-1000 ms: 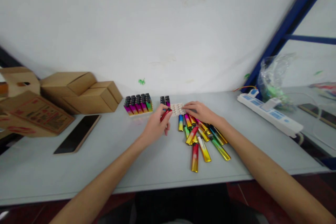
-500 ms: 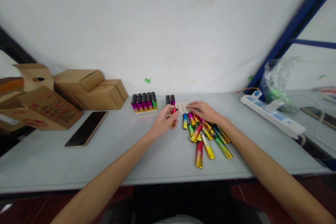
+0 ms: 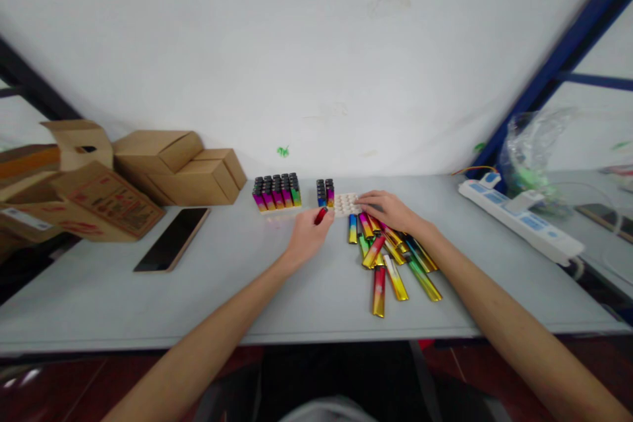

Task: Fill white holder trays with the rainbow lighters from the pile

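My left hand [image 3: 306, 237] grips a red lighter [image 3: 321, 215], its tip just in front of a white holder tray [image 3: 345, 204]. A few upright lighters [image 3: 325, 192] stand in the tray's left end. My right hand [image 3: 388, 210] rests flat on the tray's right side and on the top of a loose pile of rainbow-coloured lighters [image 3: 390, 257] lying on the grey table [image 3: 148, 297]. A full block of upright lighters [image 3: 277, 192] stands to the left of the tray.
Cardboard boxes [image 3: 173, 168] are stacked at the back left, and a dark phone [image 3: 171, 239] lies in front of them. A white power strip [image 3: 519, 221] and a crumpled plastic bag [image 3: 534, 151] sit at the right. A blue metal frame [image 3: 554, 59] rises at the right.
My left hand has turned the red lighter from a slant near the tray to a lower position with its tip toward the tray. My right hand stays on the tray. The camera shifted slightly left.
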The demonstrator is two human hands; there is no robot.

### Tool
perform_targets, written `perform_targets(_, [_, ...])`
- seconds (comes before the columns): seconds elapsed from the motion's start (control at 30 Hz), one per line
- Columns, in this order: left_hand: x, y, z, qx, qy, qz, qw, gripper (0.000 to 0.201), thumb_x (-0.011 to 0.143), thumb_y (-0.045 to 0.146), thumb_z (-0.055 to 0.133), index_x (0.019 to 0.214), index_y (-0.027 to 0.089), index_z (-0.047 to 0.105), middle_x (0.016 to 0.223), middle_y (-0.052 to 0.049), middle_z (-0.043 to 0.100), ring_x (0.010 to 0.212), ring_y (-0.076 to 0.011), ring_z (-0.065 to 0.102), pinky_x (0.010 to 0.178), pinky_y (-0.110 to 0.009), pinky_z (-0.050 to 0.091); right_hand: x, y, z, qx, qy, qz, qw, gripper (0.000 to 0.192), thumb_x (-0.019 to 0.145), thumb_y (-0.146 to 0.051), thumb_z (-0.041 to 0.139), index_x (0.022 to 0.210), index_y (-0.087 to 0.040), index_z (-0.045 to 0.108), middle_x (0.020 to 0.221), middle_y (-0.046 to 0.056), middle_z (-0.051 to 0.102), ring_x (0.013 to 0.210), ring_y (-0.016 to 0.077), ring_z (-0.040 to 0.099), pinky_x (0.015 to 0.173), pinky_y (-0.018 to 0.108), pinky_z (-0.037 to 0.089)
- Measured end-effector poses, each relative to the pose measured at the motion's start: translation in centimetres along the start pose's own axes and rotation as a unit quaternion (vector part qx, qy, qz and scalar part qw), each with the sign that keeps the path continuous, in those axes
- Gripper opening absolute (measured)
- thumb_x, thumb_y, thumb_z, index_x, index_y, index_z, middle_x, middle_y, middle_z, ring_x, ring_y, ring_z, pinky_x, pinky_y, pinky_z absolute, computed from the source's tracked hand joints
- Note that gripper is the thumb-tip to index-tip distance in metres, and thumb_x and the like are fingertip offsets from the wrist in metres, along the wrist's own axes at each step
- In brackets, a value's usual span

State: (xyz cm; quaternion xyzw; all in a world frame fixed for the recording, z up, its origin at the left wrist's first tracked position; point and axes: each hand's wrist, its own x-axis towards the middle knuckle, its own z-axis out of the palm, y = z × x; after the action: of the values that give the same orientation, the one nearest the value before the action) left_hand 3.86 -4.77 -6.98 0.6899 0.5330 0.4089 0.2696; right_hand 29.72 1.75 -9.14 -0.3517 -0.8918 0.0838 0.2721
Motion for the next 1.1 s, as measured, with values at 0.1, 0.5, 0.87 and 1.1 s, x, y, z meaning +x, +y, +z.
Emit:
perform_targets(0.1, [0.0, 0.0, -0.2, 0.003, 0.004, -0.008, 1.0, 0.041, 0.089, 0.048, 0.044, 0.058, 0.022, 0.036, 0.056, 0.004, 0.034, 0.056, -0.0126, 0.034, 0.056, -0.028, 0.021, 0.0, -0.1, 0.0, 0.004, 0.003, 0.001, 1.0, 0.034, 0.104, -0.034, 0.05, 0.124, -0.022, 0.074, 0.124, 0.012, 0.074, 0.115, 0.0272, 0.069, 0.105, 0.046, 0.052])
perform_targets(0.5, [-0.4, 0.1, -0.2, -0.03, -0.013, -0.013, 0.999, 0.04, 0.09, 0.043, 0.048, 0.058, 0.021, 0.041, 0.056, 0.004, 0.039, 0.055, -0.0122, 0.037, 0.053, -0.027, 0.022, 0.1, -0.3, 0.0, 0.005, 0.006, 0.001, 1.0, 0.032, 0.104, -0.032, 0.051, 0.122, -0.021, 0.075, 0.124, 0.013, 0.074, 0.114, 0.0276, 0.069, 0.104, 0.048, 0.053])
perform_targets(0.87, [-0.1, -0.4, -0.5, -0.176, -0.078, 0.018, 0.981, 0.031, 0.099, 0.051, 0.05, 0.114, 0.023, 0.048, 0.076, 0.005, 0.053, 0.054, -0.009, 0.046, 0.051, -0.021, 0.036, 0.1, 0.1, 0.2, -0.013, 0.002, -0.014, 1.0, 0.035, 0.105, -0.033, 0.048, 0.124, -0.02, 0.074, 0.124, 0.013, 0.074, 0.114, 0.026, 0.068, 0.104, 0.045, 0.052])
perform_targets(1.1, [1.0, 0.7, -1.9, -0.176, 0.008, 0.086, 0.981, 0.029, 0.092, 0.043, 0.065, 0.107, 0.019, 0.061, 0.093, -0.003, 0.061, 0.077, -0.0138, 0.062, 0.073, -0.028, 0.054, 0.1, 0.4, 0.4, -0.018, 0.01, -0.024, 0.999, 0.032, 0.104, -0.03, 0.05, 0.122, -0.022, 0.075, 0.121, 0.012, 0.074, 0.11, 0.0258, 0.069, 0.101, 0.045, 0.053])
